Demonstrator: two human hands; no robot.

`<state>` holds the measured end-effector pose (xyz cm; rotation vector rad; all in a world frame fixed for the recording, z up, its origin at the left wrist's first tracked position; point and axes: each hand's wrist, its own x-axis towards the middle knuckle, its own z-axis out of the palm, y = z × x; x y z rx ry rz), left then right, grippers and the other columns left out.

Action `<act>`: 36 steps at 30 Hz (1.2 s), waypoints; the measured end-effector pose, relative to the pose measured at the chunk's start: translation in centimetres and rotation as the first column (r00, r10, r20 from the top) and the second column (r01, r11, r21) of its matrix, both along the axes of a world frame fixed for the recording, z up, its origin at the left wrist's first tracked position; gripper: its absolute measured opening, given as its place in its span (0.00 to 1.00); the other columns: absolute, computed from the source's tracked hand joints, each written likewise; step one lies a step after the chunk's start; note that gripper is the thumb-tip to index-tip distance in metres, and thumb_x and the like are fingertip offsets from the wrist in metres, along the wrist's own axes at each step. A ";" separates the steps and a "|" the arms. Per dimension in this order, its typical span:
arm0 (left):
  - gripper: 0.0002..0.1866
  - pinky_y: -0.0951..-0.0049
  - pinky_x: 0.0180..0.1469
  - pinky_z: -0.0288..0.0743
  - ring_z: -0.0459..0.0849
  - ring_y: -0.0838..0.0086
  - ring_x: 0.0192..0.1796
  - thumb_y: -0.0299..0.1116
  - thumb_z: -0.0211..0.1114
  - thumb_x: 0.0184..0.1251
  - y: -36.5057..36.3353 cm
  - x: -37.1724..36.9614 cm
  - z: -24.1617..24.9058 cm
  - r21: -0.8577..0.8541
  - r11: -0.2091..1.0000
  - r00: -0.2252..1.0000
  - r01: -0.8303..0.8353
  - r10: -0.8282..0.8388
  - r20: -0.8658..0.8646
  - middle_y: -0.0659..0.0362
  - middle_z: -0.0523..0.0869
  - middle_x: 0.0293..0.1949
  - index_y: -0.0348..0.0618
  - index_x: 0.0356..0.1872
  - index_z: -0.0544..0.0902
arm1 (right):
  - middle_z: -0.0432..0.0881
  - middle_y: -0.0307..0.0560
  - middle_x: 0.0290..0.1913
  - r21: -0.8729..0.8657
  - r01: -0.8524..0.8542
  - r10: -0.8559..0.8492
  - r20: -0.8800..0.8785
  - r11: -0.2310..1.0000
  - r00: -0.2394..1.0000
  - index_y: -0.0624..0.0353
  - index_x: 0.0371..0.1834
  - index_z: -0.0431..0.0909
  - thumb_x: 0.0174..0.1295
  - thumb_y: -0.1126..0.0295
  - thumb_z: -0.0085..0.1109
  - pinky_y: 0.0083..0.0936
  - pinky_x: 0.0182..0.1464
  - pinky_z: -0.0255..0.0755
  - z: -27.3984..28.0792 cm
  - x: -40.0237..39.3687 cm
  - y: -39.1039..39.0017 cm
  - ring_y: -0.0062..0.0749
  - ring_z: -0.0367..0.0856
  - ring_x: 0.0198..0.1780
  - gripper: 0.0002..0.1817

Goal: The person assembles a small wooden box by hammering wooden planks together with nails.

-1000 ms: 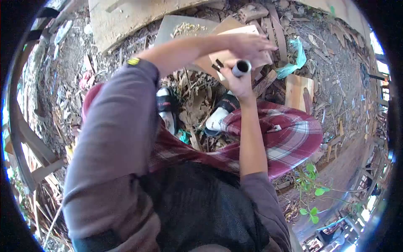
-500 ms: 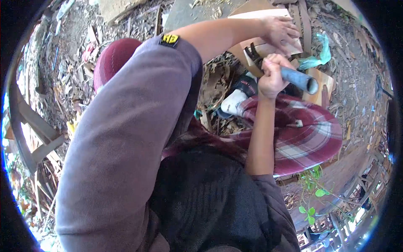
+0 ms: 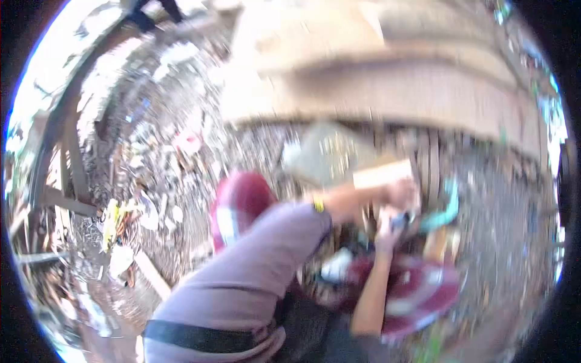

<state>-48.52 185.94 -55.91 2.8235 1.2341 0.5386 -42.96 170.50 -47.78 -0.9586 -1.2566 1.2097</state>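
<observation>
Motion blurs the whole view. My left hand (image 3: 399, 192) is over a pale wood piece (image 3: 382, 174) right of centre, its fingers too smeared to read. Just below it, my right hand (image 3: 387, 228) is closed around a blue-grey metal pipe (image 3: 399, 222), whose open end points toward me. What lies under the two hands is hidden or too blurred to make out. My knees in red plaid cloth are on both sides, the left knee (image 3: 243, 202) and the right knee (image 3: 423, 290).
Large wooden slabs (image 3: 387, 91) lie across the top. A grey board (image 3: 330, 151) with shavings sits before them. Green plastic (image 3: 445, 209) lies right of my hands, a wood offcut (image 3: 440, 243) below it. Dark-clothed legs of another person (image 3: 154, 13) show at top left. Debris litters the ground.
The view has tilted upward and blurred, bringing the large slabs and the other person's legs into sight. My hands appear lower and smaller, still close together, and the pipe looks shorter from here.
</observation>
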 end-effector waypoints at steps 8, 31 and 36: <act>0.24 0.52 0.71 0.51 0.66 0.59 0.67 0.51 0.62 0.54 -3.2 -1.5 3.9 0.024 0.983 0.963 -0.179 0.171 0.208 0.55 0.73 0.61 0.61 0.54 0.79 | 0.78 0.67 0.21 0.144 -0.188 -0.058 0.914 0.971 0.402 0.69 0.19 0.79 0.56 0.55 0.58 0.49 0.35 0.74 6.3 -2.5 0.7 0.59 0.82 0.31 0.23; 0.25 0.53 0.69 0.61 0.72 0.58 0.65 0.41 0.48 0.65 -12.7 -5.2 6.5 0.210 0.977 0.999 0.034 -0.041 0.032 0.55 0.74 0.63 0.58 0.65 0.71 | 0.61 0.34 0.12 -0.060 0.578 -0.575 0.058 0.814 0.816 0.58 0.19 0.66 0.66 0.47 0.54 0.20 0.16 0.53 8.5 15.5 3.2 0.18 0.58 0.14 0.27; 0.11 0.59 0.39 0.77 0.84 0.55 0.39 0.34 0.60 0.56 -10.6 -3.8 17.5 -0.151 0.905 0.646 -0.397 0.393 0.654 0.50 0.85 0.35 0.49 0.40 0.81 | 0.59 0.33 0.12 -0.006 0.550 -0.539 -0.204 0.835 0.817 0.52 0.18 0.62 0.68 0.52 0.54 0.18 0.16 0.51 9.5 15.3 2.3 0.15 0.55 0.14 0.24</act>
